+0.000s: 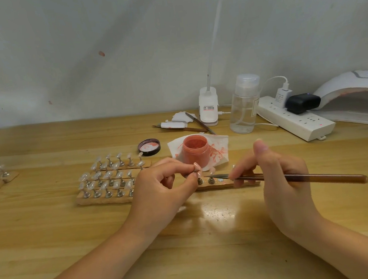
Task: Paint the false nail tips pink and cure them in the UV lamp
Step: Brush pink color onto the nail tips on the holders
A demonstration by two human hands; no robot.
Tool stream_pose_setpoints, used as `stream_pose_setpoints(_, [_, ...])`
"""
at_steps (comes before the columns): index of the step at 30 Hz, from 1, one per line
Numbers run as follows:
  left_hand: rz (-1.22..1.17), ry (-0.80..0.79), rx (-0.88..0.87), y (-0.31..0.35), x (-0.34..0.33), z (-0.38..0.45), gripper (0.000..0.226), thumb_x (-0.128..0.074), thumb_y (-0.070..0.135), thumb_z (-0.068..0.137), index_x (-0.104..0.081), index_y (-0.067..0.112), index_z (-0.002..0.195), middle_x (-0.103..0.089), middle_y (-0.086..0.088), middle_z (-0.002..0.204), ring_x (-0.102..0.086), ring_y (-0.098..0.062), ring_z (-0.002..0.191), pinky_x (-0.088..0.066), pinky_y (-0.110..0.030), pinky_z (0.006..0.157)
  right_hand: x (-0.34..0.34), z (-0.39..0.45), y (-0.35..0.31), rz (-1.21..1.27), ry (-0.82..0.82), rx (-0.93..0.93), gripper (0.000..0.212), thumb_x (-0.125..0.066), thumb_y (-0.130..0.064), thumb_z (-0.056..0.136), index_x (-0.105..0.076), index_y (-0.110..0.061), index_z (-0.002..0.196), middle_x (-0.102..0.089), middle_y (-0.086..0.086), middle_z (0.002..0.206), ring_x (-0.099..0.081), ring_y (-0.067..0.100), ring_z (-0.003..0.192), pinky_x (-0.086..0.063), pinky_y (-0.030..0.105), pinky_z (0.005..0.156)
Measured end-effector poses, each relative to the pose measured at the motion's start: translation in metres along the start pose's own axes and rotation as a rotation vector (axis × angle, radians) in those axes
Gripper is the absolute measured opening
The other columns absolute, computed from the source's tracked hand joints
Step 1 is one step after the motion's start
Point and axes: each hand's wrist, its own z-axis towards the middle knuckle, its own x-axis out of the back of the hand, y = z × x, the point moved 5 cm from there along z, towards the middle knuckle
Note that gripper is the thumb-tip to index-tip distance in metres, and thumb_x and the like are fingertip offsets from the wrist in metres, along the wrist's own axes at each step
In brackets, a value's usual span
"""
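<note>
My left hand pinches a small metal stand between thumb and fingertips, with a pink nail tip on top of it, lifted just above the near wooden strip at the middle of the table. My right hand grips the nail brush like a pen, its dark bristle end pointing left, just beside the held tip and over two more stands seated on the strip.

The open jar of pink gel sits on a stained tissue right behind my hands, toward the back edge. I judge that the likeliest trouble: reaching over it to reload the brush, I could knock it with a knuckle and tip it onto the rows of unpainted clear nail tips to the left.

The held tip looks wet, so a thumb slipping up the stand would smear the coat. The pinch is on a thin stem; if it twists under the brush stroke, the tip may pop off its mount.

The brush end also hovers close over the seated stands, so a careless stroke could dab them where I do not want colour.

The UV lamp waits at the table's far right corner, behind a power strip and clear pump bottle; carrying wet tips past those invites a bump.
</note>
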Motion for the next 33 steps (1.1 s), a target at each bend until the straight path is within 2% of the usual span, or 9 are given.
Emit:
stream_pose_setpoints(4, [0.017,-0.002,-0.001,-0.002,0.001,0.000,0.022,-0.071,0.012,0.069,-0.070,0.034,0.069,-0.063,0.014,0.067,-0.035,-0.007,0.055,-0.031,-0.017,0.050,-0.005,0.001,-0.001,-0.034,-0.009,0.018,0.043,-0.035,-0.030,0.090,-0.066,-0.016,0.063,-0.064,-0.005,0.062,-0.057,-0.003,0.058,-0.038,0.004,0.057])
stream_pose_setpoints(7, [0.010,0.007,0.003,-0.002,0.001,0.000,0.021,-0.071,0.011,0.069,-0.070,0.032,0.069,-0.062,0.013,0.066,-0.035,-0.006,0.054,-0.030,-0.016,0.050,-0.011,0.001,0.000,-0.074,-0.042,0.011,0.043,-0.037,-0.033,0.090,-0.068,-0.014,0.066,-0.066,-0.003,0.068,-0.059,-0.001,0.063,-0.038,0.004,0.059])
stream_pose_setpoints(10, [-0.009,0.012,0.005,0.000,0.001,0.000,0.017,-0.068,0.017,0.066,-0.069,0.034,0.067,-0.063,0.014,0.066,-0.041,-0.005,0.054,-0.030,-0.014,0.049,-0.009,-0.001,0.000,-0.052,-0.038,-0.004,0.045,-0.037,-0.035,0.089,-0.067,-0.015,0.062,-0.065,-0.002,0.064,-0.059,0.001,0.060,-0.040,0.005,0.059])
stream_pose_setpoints(13, [-0.019,0.009,0.013,0.000,0.001,0.000,0.019,-0.068,0.016,0.067,-0.070,0.035,0.064,-0.063,0.015,0.066,-0.042,0.001,0.054,-0.030,-0.013,0.050,-0.003,-0.002,-0.001,-0.020,-0.008,0.010,0.047,-0.035,-0.034,0.089,-0.065,-0.016,0.058,-0.063,-0.010,0.058,-0.058,0.001,0.056,-0.042,0.006,0.058])
stream_pose_setpoints(16, [-0.010,0.009,0.020,-0.002,0.001,0.000,0.023,-0.070,0.011,0.069,-0.070,0.034,0.065,-0.063,0.013,0.066,-0.038,-0.001,0.054,-0.029,-0.014,0.050,-0.004,0.001,-0.002,-0.048,-0.003,0.027,0.045,-0.035,-0.033,0.090,-0.065,-0.014,0.062,-0.064,-0.008,0.062,-0.059,0.001,0.060,-0.041,0.005,0.059])
stream_pose_setpoints(19, [-0.002,0.005,0.020,-0.002,0.000,0.000,0.016,-0.070,0.016,0.068,-0.071,0.032,0.068,-0.063,0.010,0.067,-0.036,-0.006,0.055,-0.029,-0.016,0.050,-0.009,0.003,-0.002,-0.116,-0.035,0.034,0.042,-0.038,-0.033,0.090,-0.068,-0.013,0.067,-0.066,-0.006,0.071,-0.060,0.001,0.067,-0.039,0.005,0.062])
stream_pose_setpoints(26, [-0.022,0.015,0.013,0.000,0.001,0.000,0.020,-0.068,0.018,0.065,-0.070,0.038,0.060,-0.063,0.016,0.066,-0.041,0.000,0.053,-0.031,-0.013,0.050,-0.001,0.000,-0.001,0.003,0.006,-0.023,0.047,-0.036,-0.038,0.087,-0.064,-0.017,0.055,-0.063,-0.007,0.053,-0.057,0.003,0.051,-0.043,0.007,0.056])
stream_pose_setpoints(29, [-0.009,0.005,0.011,0.001,0.000,0.000,0.015,-0.068,0.020,0.065,-0.069,0.035,0.065,-0.063,0.014,0.067,-0.041,-0.002,0.054,-0.031,-0.014,0.050,-0.003,0.002,-0.002,-0.029,0.004,-0.001,0.045,-0.037,-0.034,0.089,-0.066,-0.016,0.060,-0.065,-0.005,0.059,-0.058,-0.001,0.055,-0.040,0.004,0.056])
stream_pose_setpoints(33, [0.010,0.000,0.009,0.000,0.001,0.000,0.014,-0.068,0.017,0.067,-0.070,0.031,0.070,-0.064,0.009,0.070,-0.035,-0.006,0.054,-0.030,-0.017,0.050,-0.010,0.004,-0.001,-0.071,-0.041,0.024,0.040,-0.039,-0.029,0.090,-0.068,-0.013,0.067,-0.065,-0.011,0.066,-0.058,-0.004,0.062,-0.037,0.002,0.058])
